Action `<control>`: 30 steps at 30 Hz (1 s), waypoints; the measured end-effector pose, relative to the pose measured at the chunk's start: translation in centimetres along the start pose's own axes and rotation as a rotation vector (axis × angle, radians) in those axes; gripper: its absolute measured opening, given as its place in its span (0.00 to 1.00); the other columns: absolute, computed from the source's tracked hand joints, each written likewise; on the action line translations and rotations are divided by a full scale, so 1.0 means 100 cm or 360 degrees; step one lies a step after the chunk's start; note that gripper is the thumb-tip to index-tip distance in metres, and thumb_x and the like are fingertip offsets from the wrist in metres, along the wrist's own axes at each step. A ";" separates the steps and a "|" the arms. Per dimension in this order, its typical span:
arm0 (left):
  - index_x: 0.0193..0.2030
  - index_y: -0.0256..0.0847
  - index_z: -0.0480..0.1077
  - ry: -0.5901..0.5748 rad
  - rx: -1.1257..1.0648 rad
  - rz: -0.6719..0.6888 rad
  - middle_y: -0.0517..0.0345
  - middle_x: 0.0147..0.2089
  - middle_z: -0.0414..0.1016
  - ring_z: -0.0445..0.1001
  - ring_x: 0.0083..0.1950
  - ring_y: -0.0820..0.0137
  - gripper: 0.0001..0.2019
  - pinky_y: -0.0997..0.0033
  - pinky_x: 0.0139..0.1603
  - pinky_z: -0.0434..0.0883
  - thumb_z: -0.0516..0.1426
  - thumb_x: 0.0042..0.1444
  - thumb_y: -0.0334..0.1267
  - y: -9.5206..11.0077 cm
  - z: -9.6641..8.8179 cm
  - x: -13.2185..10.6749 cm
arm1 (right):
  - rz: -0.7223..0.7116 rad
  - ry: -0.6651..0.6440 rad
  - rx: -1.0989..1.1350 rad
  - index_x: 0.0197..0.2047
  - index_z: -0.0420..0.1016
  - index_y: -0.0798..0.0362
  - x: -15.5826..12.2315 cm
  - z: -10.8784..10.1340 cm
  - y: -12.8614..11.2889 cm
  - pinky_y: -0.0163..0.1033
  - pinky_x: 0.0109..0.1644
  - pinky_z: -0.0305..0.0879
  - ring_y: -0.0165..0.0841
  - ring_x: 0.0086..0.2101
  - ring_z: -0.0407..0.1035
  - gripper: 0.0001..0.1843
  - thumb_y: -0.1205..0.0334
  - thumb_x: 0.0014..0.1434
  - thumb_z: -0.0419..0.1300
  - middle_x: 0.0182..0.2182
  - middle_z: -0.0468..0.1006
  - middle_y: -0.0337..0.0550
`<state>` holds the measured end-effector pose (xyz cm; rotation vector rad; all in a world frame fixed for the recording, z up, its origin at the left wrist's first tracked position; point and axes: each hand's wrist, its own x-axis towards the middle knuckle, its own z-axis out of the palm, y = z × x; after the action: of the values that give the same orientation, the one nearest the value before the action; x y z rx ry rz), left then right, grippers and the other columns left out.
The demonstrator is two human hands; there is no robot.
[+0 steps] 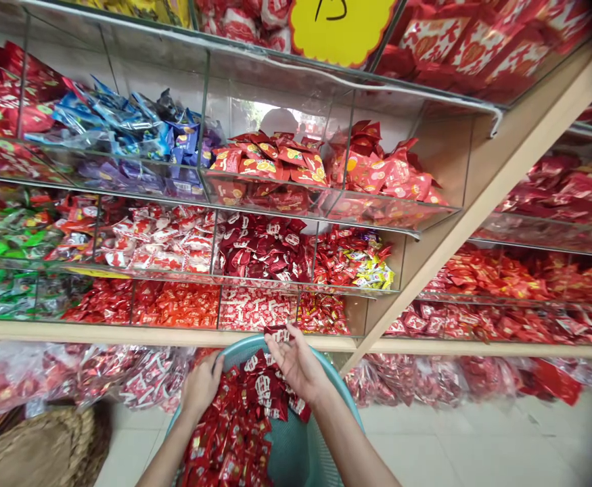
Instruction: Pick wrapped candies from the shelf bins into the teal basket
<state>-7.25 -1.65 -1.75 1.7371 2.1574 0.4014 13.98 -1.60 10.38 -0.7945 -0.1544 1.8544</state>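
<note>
A teal plastic basket (344, 399) stands below the shelves, holding many small red wrapped candies (224, 433) and a cluster of dark red candy packets (265, 389) with white print. My left hand (201, 385) is at the basket's left side, its fingers curled over the rim and partly hidden. Above the far right part of the basket, my right hand (298, 365) is turned partly palm up. Its fingers and thumb pinch a dark red candy packet (277, 333) with white print near the rim.
Clear-walled shelf bins of wrapped candy rise ahead, including a bin of dark red packets (265, 250). A slanting wooden post (458, 230) divides the shelving. Bagged candy (138, 375) lies beneath the bottom shelf. A woven basket (36, 446) sits on the tiled floor at left.
</note>
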 end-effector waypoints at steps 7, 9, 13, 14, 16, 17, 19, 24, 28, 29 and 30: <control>0.54 0.46 0.67 0.0013 0.0010 -0.0008 0.51 0.50 0.79 0.78 0.47 0.59 0.27 0.62 0.46 0.71 0.35 0.61 0.52 -0.001 0.001 0.002 | -0.0108 0.0094 -0.0073 0.34 0.70 0.59 0.006 -0.008 0.007 0.31 0.45 0.74 0.33 0.38 0.77 0.12 0.61 0.52 0.67 0.30 0.79 0.47; 0.55 0.47 0.67 0.0016 0.0019 -0.0018 0.52 0.50 0.79 0.78 0.47 0.59 0.28 0.62 0.45 0.71 0.35 0.61 0.53 -0.002 0.002 0.002 | -0.0092 0.0089 -0.0080 0.34 0.71 0.60 0.007 -0.011 0.009 0.31 0.45 0.74 0.33 0.38 0.77 0.12 0.60 0.53 0.67 0.31 0.79 0.49; 0.55 0.48 0.67 0.0036 0.0048 -0.0007 0.53 0.49 0.80 0.79 0.46 0.61 0.27 0.64 0.44 0.72 0.36 0.61 0.53 -0.002 0.002 0.002 | -0.0058 0.0110 -0.0084 0.35 0.71 0.61 0.008 -0.015 0.010 0.30 0.44 0.74 0.33 0.38 0.77 0.13 0.59 0.54 0.66 0.32 0.80 0.51; 0.54 0.48 0.67 0.0037 0.0053 -0.0005 0.54 0.49 0.80 0.79 0.45 0.62 0.27 0.64 0.43 0.72 0.36 0.61 0.53 -0.002 0.001 0.002 | -0.0057 0.0118 -0.0086 0.34 0.71 0.61 0.007 -0.016 0.010 0.30 0.44 0.74 0.33 0.38 0.77 0.13 0.59 0.54 0.65 0.32 0.80 0.51; 0.54 0.48 0.68 0.0037 0.0054 0.0000 0.54 0.49 0.80 0.79 0.45 0.62 0.27 0.64 0.44 0.72 0.36 0.61 0.53 -0.001 0.000 0.001 | -0.0057 0.0126 -0.0085 0.33 0.71 0.61 0.007 -0.017 0.010 0.31 0.44 0.74 0.33 0.38 0.77 0.13 0.58 0.54 0.65 0.31 0.80 0.51; 0.54 0.48 0.68 0.0035 0.0053 0.0000 0.54 0.49 0.80 0.79 0.45 0.61 0.27 0.64 0.44 0.71 0.36 0.61 0.52 0.000 0.000 0.001 | -0.0056 0.0127 -0.0088 0.33 0.71 0.61 0.007 -0.018 0.010 0.31 0.44 0.74 0.33 0.38 0.77 0.13 0.58 0.54 0.65 0.30 0.79 0.50; 0.54 0.48 0.68 0.0031 0.0051 0.0001 0.53 0.49 0.79 0.79 0.46 0.61 0.27 0.63 0.45 0.71 0.36 0.61 0.52 0.001 -0.001 0.001 | -0.0062 0.0122 -0.0094 0.33 0.72 0.61 0.006 -0.021 0.009 0.32 0.44 0.74 0.34 0.38 0.77 0.14 0.57 0.53 0.66 0.30 0.79 0.49; 0.55 0.48 0.67 0.0014 0.0060 -0.0008 0.52 0.49 0.79 0.78 0.46 0.59 0.27 0.62 0.44 0.71 0.36 0.61 0.53 0.002 -0.002 0.001 | -0.0117 0.0289 -0.0148 0.32 0.72 0.59 0.003 -0.046 0.016 0.31 0.39 0.75 0.34 0.35 0.77 0.17 0.55 0.46 0.71 0.27 0.79 0.45; 0.55 0.47 0.67 0.0018 0.0041 -0.0007 0.51 0.51 0.78 0.78 0.47 0.58 0.28 0.61 0.45 0.71 0.35 0.61 0.53 0.003 -0.003 0.000 | -0.0168 0.0484 -0.0174 0.27 0.70 0.56 0.001 -0.081 0.033 0.29 0.33 0.74 0.32 0.29 0.76 0.23 0.53 0.35 0.75 0.21 0.76 0.37; 0.55 0.47 0.67 0.0016 0.0037 -0.0012 0.51 0.52 0.78 0.78 0.48 0.58 0.28 0.60 0.45 0.71 0.35 0.61 0.53 0.003 -0.003 0.000 | -0.0189 0.0490 -0.0176 0.27 0.69 0.55 0.000 -0.088 0.038 0.29 0.32 0.73 0.31 0.29 0.76 0.24 0.53 0.33 0.76 0.21 0.76 0.36; 0.55 0.47 0.67 0.0011 0.0033 -0.0014 0.51 0.52 0.78 0.78 0.48 0.58 0.28 0.60 0.45 0.71 0.35 0.61 0.53 0.003 -0.003 0.000 | -0.0209 0.0489 -0.0180 0.27 0.69 0.55 -0.002 -0.094 0.041 0.30 0.32 0.73 0.31 0.28 0.76 0.25 0.53 0.31 0.76 0.20 0.75 0.36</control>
<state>-7.10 -1.61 -1.32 1.7392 2.1808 0.3844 16.28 -5.89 1.33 -1.1105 -0.1131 1.5902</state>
